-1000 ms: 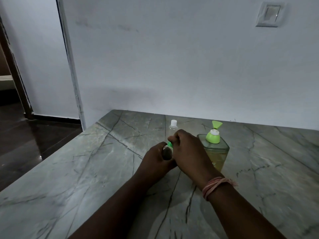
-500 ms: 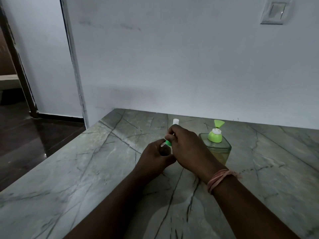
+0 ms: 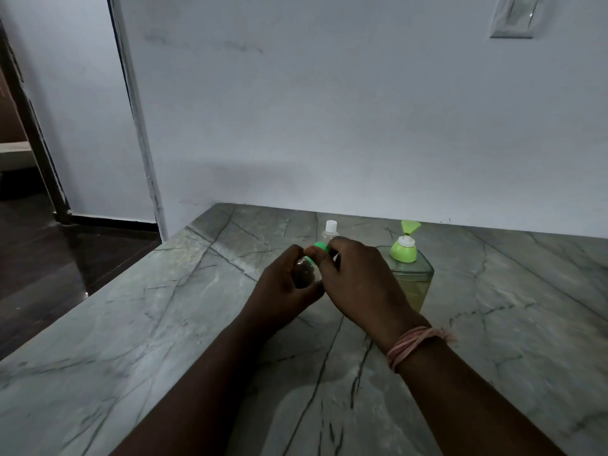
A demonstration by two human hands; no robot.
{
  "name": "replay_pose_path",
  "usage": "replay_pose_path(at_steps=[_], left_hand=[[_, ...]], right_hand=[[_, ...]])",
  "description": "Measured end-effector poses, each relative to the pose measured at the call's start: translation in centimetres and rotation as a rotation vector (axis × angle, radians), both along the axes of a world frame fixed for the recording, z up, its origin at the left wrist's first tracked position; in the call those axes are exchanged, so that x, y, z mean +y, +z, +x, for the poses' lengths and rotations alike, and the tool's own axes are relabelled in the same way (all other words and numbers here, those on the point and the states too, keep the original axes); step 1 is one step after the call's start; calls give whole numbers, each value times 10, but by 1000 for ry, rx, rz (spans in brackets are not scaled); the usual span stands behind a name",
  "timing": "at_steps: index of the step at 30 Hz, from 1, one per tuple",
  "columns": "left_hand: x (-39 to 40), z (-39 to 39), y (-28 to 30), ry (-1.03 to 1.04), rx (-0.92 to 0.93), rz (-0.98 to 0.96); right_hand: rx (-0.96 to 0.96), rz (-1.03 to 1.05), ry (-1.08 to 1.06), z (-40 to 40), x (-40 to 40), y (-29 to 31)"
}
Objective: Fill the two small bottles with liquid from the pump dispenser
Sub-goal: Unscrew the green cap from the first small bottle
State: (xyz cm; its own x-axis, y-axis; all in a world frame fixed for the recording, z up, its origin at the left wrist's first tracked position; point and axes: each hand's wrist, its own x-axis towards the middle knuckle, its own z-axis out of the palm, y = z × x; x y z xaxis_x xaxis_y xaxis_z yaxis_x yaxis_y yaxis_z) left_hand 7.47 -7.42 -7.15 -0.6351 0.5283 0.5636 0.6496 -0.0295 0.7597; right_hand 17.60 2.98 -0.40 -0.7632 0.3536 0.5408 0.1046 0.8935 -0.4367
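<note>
Left hand point(image 3: 283, 284) grips a small clear plastic bottle point(image 3: 304, 274) above the grey marble tabletop point(image 3: 164, 324); right hand point(image 3: 358, 281) fingers point(image 3: 329, 255) pinch its green cap point(image 3: 320, 246).

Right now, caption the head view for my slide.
Left hand holds a small bottle while right hand grips its green cap, beside pump dispenser.

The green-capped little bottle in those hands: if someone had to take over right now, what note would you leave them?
Left hand grips the green-capped bottle above the marble counter.
Right hand pinches its green cap; whether loosening or tightening, I cannot tell.
White-capped bottle stands behind the hands, capped.
Pump dispenser stands right of them, holding yellowish liquid.
Done: nothing visibly filled, though the held bottle's contents are unclear.
Left: probably open, fill and recap both bottles.
</note>
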Motion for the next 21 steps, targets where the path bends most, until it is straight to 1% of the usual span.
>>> replay_pose_path(at_steps=[4,8,11,14,16,18,20,21], left_hand=[[-2,0,2,30,26,-13],[-3,0,3,-4,-56,-40],[-3,0,2,-19,-50,-46],[0,2,0,-24,-64,-49],[1,4,0,-48,-50,-60],[1,4,-1,-40,-32,-77],[1,1,-2,-37,-38,-69],[1,-1,-3,-23,-41,-74]], right_hand=[[32,-95,77,-2,-3,1],[30,-180,246,-1,1,-3],[13,-259,324,0,3,-6],[16,-221,203,-3,2,-11],[34,-114,86,-7,1,-16],[36,-12,13,-9,-2,-18],[36,-10,40,-12,-3,-17],[37,-37,90,-13,-3,-16]])
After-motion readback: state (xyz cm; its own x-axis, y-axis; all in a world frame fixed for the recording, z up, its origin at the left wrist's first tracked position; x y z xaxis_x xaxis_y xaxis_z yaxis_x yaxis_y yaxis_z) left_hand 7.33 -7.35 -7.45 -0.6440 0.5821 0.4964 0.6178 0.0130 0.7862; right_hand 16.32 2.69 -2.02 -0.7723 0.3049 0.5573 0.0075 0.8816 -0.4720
